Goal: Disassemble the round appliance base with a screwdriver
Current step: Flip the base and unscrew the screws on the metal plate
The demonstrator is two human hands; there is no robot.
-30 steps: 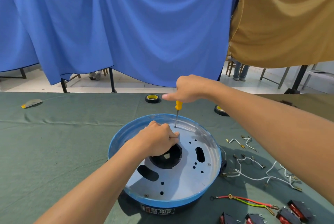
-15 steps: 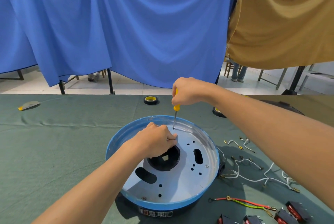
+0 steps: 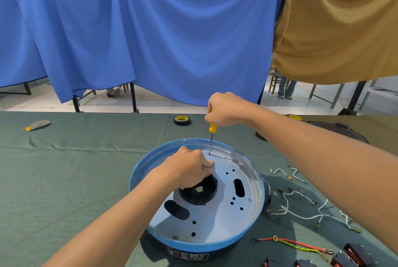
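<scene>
The round appliance base sits upturned near the front middle of the surface, which is draped in a dull green, slightly creased cloth. Its shallow pan is smooth, pale, faintly glossy sheet metal, pierced with small round holes and two dark oblong slots, ringed by a bright blue rim above a black band carrying a label. A black circular collar sits at its centre. The left hand is curled in a loose fist, pressing down on the pan beside that collar. The right hand is clenched around the yellow plastic handle of the screwdriver, whose thin steel shaft stands nearly upright with its tip at a spot on the pan's far side. To the right lie loose white wires with brass terminals, a red and a yellow-green lead, and black switches. A roll of black tape lies beyond, under hanging blue and tan cloths.
</scene>
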